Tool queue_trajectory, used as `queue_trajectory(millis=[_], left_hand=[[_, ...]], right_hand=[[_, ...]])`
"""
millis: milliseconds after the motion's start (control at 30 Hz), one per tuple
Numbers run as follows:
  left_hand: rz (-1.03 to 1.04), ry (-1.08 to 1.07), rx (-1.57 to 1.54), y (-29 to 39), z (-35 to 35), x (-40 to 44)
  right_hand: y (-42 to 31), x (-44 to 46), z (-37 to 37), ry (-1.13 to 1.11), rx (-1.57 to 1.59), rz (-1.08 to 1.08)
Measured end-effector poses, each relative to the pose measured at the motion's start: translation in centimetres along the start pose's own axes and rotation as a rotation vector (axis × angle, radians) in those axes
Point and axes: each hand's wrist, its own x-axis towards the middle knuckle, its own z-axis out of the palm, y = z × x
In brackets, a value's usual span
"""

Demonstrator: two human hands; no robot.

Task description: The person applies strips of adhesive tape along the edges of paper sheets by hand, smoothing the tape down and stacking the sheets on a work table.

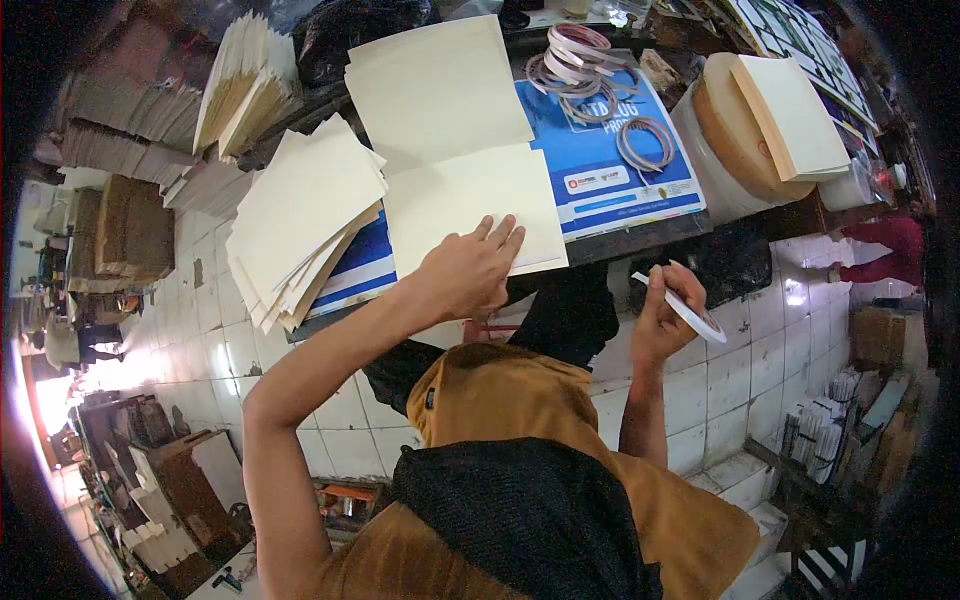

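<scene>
A cream sheet of folded paper [470, 190] lies opened out, its crease running across the middle. My left hand [470, 265] rests on its near half with fingers stretched out flat. Off the table's front edge, to the right, my right hand [668, 312] grips a thin roll of white tape [697, 318] between thumb and fingers. Left of the sheet is a fanned stack of cream paper [305, 205]. Beneath the paper shows a blue printed catalogue [630, 195]. Several narrow tape rolls [580, 62] are piled on it, and one tape ring [645, 145] lies apart.
To the right, a cream paper block [795, 115] sits on a round tub [720, 130]. Upright bundles of folded paper [240, 85] stand at the back left. Tall paper stacks [130, 120] line the left. Tiled floor [350, 440] shows below, and a person's red-clothed leg [885, 250] at far right.
</scene>
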Motion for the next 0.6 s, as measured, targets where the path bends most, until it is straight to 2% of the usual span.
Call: queue_trajectory(millis=[67,267,367,433,467,533,600], left_hand=[[0.021,0.002,0.003,-0.2,-0.7,0.0],[0.001,0.22,0.04,-0.3,3.0,0.4],[-0.041,0.513,-0.272,-0.7,1.6,0.1],[-0.315,0.706,-0.48,0.0,-4.9,-2.7],[-0.214,1.103,-0.403,-1.8,-4.8,-4.1],[-0.425,1.411,-0.348,-1.8,-7.9,-8.9],[-0.557,1.512,-0.134,-1.9,-8.6,-10.4]], right_hand=[[0.2,-0.2,-0.1,0.022,0.024,0.03],[0.5,-1.0,-0.1,0.01,0.055,0.1],[0.9,-0.8,0.1,0.01,0.058,0.092],[1.1,-1.0,-0.4,0.014,0.152,0.157],[1.2,-0.9,-0.4,0.043,0.131,0.131],[1.6,-0.9,-0.5,0.056,0.117,0.161],[1.4,-0.8,-0.6,0.03,0.123,0.201]])
